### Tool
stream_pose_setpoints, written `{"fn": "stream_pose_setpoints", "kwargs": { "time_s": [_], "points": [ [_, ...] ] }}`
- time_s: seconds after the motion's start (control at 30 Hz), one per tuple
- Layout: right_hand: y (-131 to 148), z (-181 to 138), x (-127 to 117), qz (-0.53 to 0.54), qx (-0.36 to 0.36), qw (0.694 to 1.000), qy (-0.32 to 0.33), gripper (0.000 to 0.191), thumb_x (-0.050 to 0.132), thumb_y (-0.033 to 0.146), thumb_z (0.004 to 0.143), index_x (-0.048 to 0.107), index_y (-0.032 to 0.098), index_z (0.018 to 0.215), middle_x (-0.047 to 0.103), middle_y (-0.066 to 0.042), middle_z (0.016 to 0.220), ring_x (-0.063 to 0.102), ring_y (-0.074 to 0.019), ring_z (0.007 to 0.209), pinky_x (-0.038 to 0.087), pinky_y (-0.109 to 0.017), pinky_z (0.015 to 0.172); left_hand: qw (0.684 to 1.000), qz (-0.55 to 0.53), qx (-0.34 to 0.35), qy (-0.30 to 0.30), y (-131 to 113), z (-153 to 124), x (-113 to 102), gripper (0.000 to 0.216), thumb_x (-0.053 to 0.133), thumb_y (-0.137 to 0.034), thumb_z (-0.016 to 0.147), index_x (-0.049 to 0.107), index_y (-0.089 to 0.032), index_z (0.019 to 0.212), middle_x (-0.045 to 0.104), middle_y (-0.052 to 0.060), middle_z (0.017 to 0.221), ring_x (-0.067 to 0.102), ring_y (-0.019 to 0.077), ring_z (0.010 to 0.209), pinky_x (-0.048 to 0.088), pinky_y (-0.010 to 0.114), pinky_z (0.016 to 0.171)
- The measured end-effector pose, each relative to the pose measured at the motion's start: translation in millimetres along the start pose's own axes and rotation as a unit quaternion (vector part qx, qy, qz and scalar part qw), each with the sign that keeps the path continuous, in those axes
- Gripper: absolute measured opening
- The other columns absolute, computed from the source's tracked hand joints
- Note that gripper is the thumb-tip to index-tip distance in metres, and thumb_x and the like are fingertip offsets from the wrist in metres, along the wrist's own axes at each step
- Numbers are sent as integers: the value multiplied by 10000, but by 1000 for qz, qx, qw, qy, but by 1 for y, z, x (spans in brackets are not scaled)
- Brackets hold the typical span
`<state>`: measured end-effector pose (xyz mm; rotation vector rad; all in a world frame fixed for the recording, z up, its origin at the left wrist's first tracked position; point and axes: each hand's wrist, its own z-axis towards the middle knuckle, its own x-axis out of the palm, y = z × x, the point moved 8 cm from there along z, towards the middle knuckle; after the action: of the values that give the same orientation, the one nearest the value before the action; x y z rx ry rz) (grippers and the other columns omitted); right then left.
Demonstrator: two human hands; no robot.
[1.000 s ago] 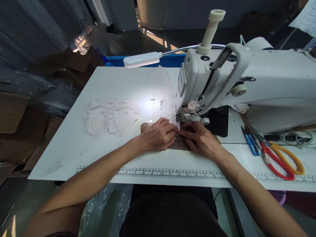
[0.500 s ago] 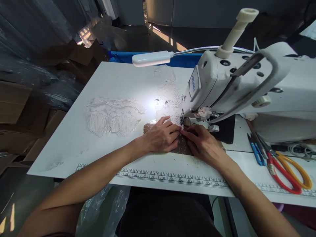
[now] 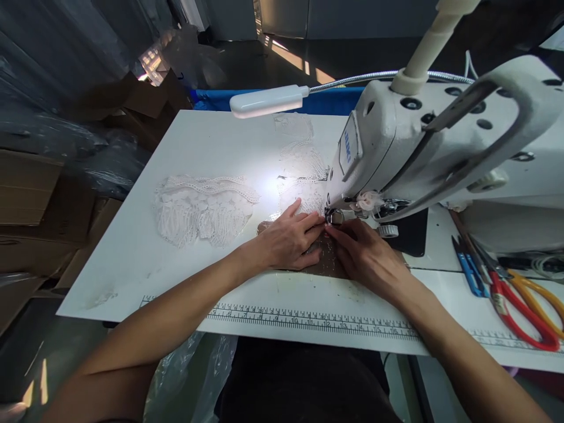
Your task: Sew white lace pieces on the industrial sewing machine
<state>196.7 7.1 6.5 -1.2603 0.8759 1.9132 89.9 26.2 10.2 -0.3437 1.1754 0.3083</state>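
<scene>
My left hand (image 3: pixel 293 238) lies over the brown plate (image 3: pixel 330 264) just left of the presser foot (image 3: pixel 328 216). Its thumb is spread away and its fingertips press on white lace (image 3: pixel 304 194) that runs back from the foot. On the other side, my right hand (image 3: pixel 368 252) has its fingertips closed on the lace edge in front of the foot. Both sets of fingertips nearly meet there and hide most of the lace between them. The white sewing machine (image 3: pixel 374 135) stands above, with a fabric flower (image 3: pixel 369 201) on its front.
A pile of white lace pieces (image 3: pixel 205 208) lies to the left. A lamp (image 3: pixel 268 101) on a bendable neck shines on the table (image 3: pixel 127 247). Blue snips (image 3: pixel 470 267) and red-handled scissors (image 3: pixel 524 314) lie at right, beside a yellow-handled pair. A printed ruler (image 3: pixel 308 320) borders the front edge.
The view has shifted slightly, so the machine looks larger and farther right. Both hands stay at the presser foot, with their fingers slightly farther forward. The lace pile has not moved.
</scene>
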Motion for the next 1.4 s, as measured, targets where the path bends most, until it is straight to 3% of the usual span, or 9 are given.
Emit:
{"fn": "stream_pose_setpoints", "kwargs": {
  "time_s": [0.23,0.43,0.6,0.73,0.9,1.13,1.27,1.4],
  "points": [
    [1,2,4,-17,11,1000,15,387,356,158,939,610,91,1223,620,-210,1012,604,-298,931,563,-457,776,1000,-3,-9,19,4,2,2,409,526,-348,917,598,-57,1195,581,191,1241,617,299,1094,366,584,1109],
    [-15,-6,-7,83,50,995,9,363,417,274,962,602,164,1254,606,-164,1148,642,-256,951,571,-389,794,999,-13,-22,26,6,3,4,472,558,-365,898,567,-28,1229,564,206,1242,598,319,1127,378,577,1104],
    [-48,-5,-6,183,141,973,24,381,361,403,998,677,191,1010,678,-101,978,659,-244,900,548,-346,741,999,-23,-24,21,8,4,5,498,536,-373,903,566,13,1216,559,223,1220,594,310,1119,365,560,1122],
    [-65,-3,-10,150,191,968,-56,433,362,446,984,679,175,872,669,-131,838,649,-284,845,532,-376,684,999,-40,-26,7,9,3,5,485,528,-393,906,566,-20,1213,572,199,1191,601,294,1071,382,594,1099],
    [-51,-8,-8,160,167,972,-37,347,451,454,952,628,187,1087,649,-106,972,624,-263,958,530,-389,815,998,-50,-40,-11,12,1,5,470,519,-396,911,551,-58,1237,570,188,1220,590,298,1098,377,628,1091],
    [-39,-19,-4,106,158,979,-76,306,430,296,935,573,146,1161,623,-140,1003,610,-272,964,528,-436,835,997,-61,-52,-19,15,-2,7,564,551,-443,904,460,-74,1321,503,209,1334,524,315,1232,344,620,1121],
    [-38,-20,0,107,148,979,-91,306,399,262,938,561,141,1168,614,-158,1064,612,-261,942,516,-461,873,995,-45,-89,-18,20,-2,5,654,527,-477,915,365,-68,1400,406,239,1443,387,357,1370,278,624,1152],
    [-43,-21,-3,135,165,971,-109,255,418,296,934,595,158,1057,603,-160,1089,600,-263,998,503,-467,909,992,-15,-122,24,24,-1,8,647,473,-557,928,384,-120,1397,412,182,1472,326,365,1409,251,610,1153]
  ]
}}
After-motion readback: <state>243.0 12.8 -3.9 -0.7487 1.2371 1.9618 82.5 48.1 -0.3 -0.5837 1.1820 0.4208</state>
